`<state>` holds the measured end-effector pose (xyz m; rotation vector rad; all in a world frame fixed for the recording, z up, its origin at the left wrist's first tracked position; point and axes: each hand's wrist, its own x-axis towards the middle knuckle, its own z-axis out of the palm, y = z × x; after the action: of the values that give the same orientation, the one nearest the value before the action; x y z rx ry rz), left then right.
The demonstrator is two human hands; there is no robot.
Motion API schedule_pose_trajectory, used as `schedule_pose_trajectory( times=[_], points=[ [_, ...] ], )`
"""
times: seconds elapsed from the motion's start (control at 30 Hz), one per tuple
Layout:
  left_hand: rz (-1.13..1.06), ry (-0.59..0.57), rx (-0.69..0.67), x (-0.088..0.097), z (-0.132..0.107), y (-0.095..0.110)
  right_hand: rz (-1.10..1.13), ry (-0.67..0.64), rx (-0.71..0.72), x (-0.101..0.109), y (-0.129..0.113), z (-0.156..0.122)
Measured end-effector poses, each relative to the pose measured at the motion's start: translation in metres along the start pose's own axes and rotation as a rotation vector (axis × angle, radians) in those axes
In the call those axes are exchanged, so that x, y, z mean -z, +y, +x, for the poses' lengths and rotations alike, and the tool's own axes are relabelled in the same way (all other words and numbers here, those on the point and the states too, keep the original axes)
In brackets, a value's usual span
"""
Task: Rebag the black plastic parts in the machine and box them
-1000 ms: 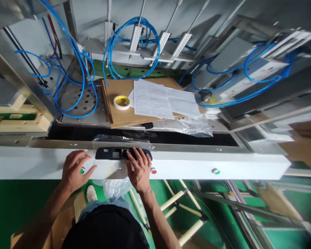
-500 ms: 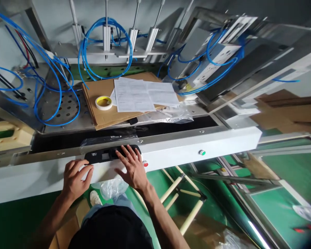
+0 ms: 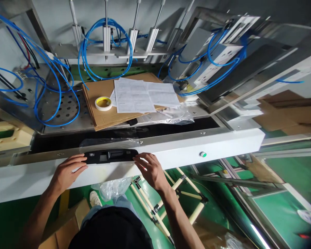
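Note:
A long black plastic panel (image 3: 114, 156) with a square cut-out and a recess lies along the front ledge of the machine. My left hand (image 3: 67, 172) holds its left end between fingers and thumb. At the opposite end, the fingertips of my right hand (image 3: 150, 170) are closed on the panel's right tip. Behind the panel a clear plastic film (image 3: 106, 141) rests over the dark slot. The white front beam (image 3: 181, 152) runs beneath both hands.
Brown cardboard sheets (image 3: 95, 114) carry printed papers (image 3: 134, 97) and a tape roll (image 3: 103, 103). Blue air hoses (image 3: 84, 52) loop around the cylinders behind. A green button (image 3: 203, 154) sits on the beam. Below stands a cream tube frame (image 3: 197, 212).
My right hand has moved from lying spread over the panel to its right end, uncovering the recess. My left hand has shifted slightly left and stays at the left end.

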<state>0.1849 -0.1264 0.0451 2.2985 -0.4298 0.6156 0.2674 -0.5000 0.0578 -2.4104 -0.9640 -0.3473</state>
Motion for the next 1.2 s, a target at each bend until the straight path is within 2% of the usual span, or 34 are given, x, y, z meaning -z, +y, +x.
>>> schedule_pose_trajectory(
  times=[0.17,0.27,0.37,0.47,0.6,0.7,0.83,0.9,1.0,1.03,1.1,1.17,1.2],
  points=[
    [-0.026,-0.045,0.031,0.005,0.008,-0.002,-0.030,-0.083,0.084,0.013,0.008,0.009],
    [-0.013,-0.060,0.061,0.005,0.008,-0.003,-0.078,-0.144,0.097,0.019,0.012,0.007],
    [0.004,-0.079,0.081,0.006,0.007,-0.005,-0.013,-0.162,0.077,0.025,0.016,0.006],
    [0.027,-0.127,0.137,0.010,0.006,-0.009,0.210,-0.197,-0.027,0.028,0.020,0.009],
    [-0.015,-0.201,0.255,0.016,0.008,-0.013,0.479,-0.233,-0.280,0.027,0.019,0.013],
    [-0.073,-0.233,0.310,0.018,0.013,-0.014,0.516,-0.208,-0.411,0.024,0.018,0.012],
    [-0.135,-0.167,0.408,0.014,0.019,-0.013,0.535,-0.180,-0.475,0.016,0.016,0.009],
    [-0.145,-0.142,0.435,0.011,0.020,-0.012,0.413,-0.041,-0.459,0.009,0.009,0.009],
    [-0.147,-0.131,0.422,0.007,0.019,-0.012,0.042,0.286,-0.396,-0.003,-0.015,0.012],
    [-0.148,-0.129,0.413,0.007,0.018,-0.013,-0.056,0.342,-0.341,-0.009,-0.026,0.014],
    [-0.146,-0.132,0.399,0.008,0.017,-0.014,-0.145,0.296,-0.157,-0.022,-0.048,0.021],
    [-0.118,-0.140,0.376,0.009,0.015,-0.014,-0.152,0.124,0.021,-0.037,-0.067,0.031],
    [-0.089,-0.143,0.351,0.009,0.015,-0.014,-0.156,0.034,0.063,-0.046,-0.073,0.037]
  ],
)
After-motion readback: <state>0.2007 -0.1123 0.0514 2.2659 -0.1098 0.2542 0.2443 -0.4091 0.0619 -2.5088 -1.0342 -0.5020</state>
